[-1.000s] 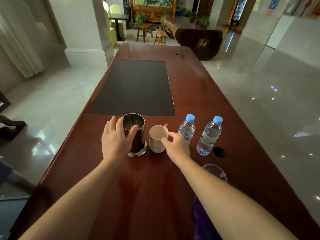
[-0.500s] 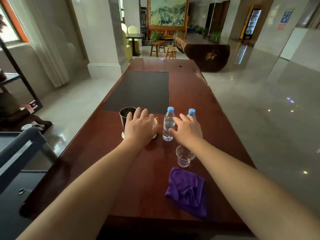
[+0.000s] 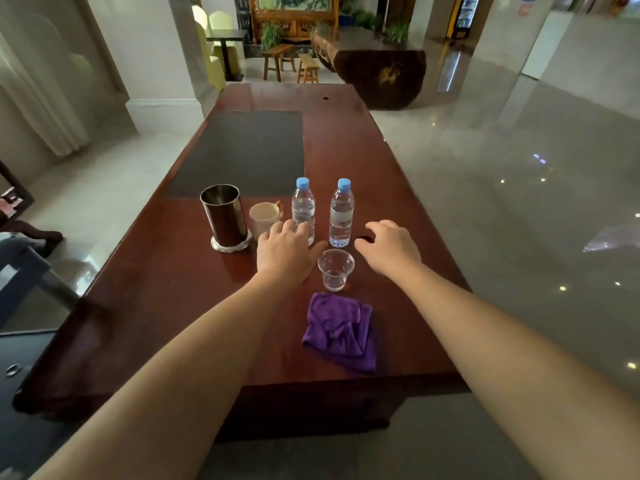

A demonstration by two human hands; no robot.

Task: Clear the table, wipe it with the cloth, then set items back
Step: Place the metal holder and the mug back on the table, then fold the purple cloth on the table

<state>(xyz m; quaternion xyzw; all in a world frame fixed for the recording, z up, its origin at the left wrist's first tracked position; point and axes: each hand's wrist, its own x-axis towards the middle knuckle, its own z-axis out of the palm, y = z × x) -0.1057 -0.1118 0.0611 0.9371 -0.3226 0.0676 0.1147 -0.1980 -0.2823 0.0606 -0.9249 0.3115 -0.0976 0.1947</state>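
hands, left hand and right hand, are hovering wide and empty; items are standing in a tidy row on table, likely final step; nothing left to grasp.

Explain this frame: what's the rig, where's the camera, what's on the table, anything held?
There is no robot. A person wears one wide-angle camera on the head, looking forward and down at two bare arms. On the wooden table stand a metal canister, a cream mug, two water bottles with blue caps and a clear plastic cup. A purple cloth lies crumpled nearest the person. The left hand and right hand are open beside the cup; neither has a grip on anything.
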